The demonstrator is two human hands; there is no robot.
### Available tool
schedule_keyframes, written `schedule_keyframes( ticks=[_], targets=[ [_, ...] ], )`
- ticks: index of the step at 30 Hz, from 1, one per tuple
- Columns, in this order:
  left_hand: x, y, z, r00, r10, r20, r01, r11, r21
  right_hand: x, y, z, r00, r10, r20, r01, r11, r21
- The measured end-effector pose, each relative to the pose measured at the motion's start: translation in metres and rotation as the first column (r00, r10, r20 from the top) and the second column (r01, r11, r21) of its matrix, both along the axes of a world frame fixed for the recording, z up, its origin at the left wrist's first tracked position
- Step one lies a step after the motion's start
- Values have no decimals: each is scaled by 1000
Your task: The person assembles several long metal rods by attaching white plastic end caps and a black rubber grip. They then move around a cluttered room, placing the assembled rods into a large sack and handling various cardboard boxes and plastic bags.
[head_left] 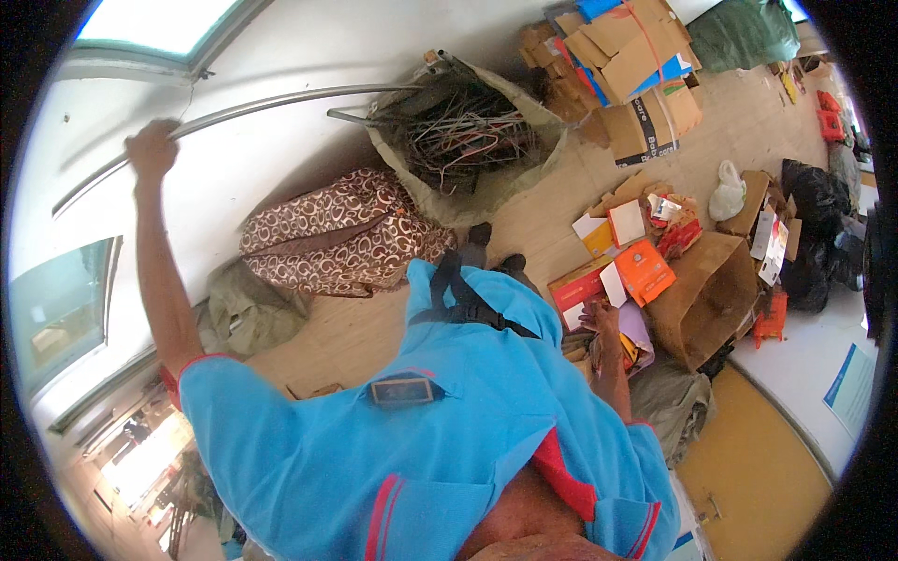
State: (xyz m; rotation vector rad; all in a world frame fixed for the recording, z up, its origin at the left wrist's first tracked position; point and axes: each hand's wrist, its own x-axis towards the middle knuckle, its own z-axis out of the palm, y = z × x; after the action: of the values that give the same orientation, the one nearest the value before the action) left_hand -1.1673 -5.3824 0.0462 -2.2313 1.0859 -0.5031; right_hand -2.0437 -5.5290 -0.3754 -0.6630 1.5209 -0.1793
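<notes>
My left hand (152, 150), closed, is wrapped round a long metal pole (281, 98) held up against the white wall at the left. The pole's far end reaches over an open woven sack (552, 154) full of thin metal rods and wire scrap (468, 131). Down by my right side, my right hand (600, 320) has its fingers apart, right beside a red box (572, 288) with white flaps. An orange box (644, 271) lies just beyond that hand, and a lilac piece (634, 327) is next to the wrist.
A brown patterned bundle (337, 234) lies along the wall. Tied flattened cardboard (645, 56) is stacked at the far side, near a green sack (745, 35). At the right stand an open cardboard box (706, 294) and black bags (812, 243). A window (65, 304) opens at the left.
</notes>
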Motion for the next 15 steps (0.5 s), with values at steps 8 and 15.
schedule_keyframes(
  ticks=[8, 15],
  targets=[
    [-20, -88, -4, 925, -104, 366, 76, 993, 90, -9, -18, 12, 999, -37, 7, 36, 999, 1],
    [-30, -120, 14, 973, -139, 184, 122, 987, 99, -48, 26, -7, 968, -61, 243, 68, 997, -21]
  ],
)
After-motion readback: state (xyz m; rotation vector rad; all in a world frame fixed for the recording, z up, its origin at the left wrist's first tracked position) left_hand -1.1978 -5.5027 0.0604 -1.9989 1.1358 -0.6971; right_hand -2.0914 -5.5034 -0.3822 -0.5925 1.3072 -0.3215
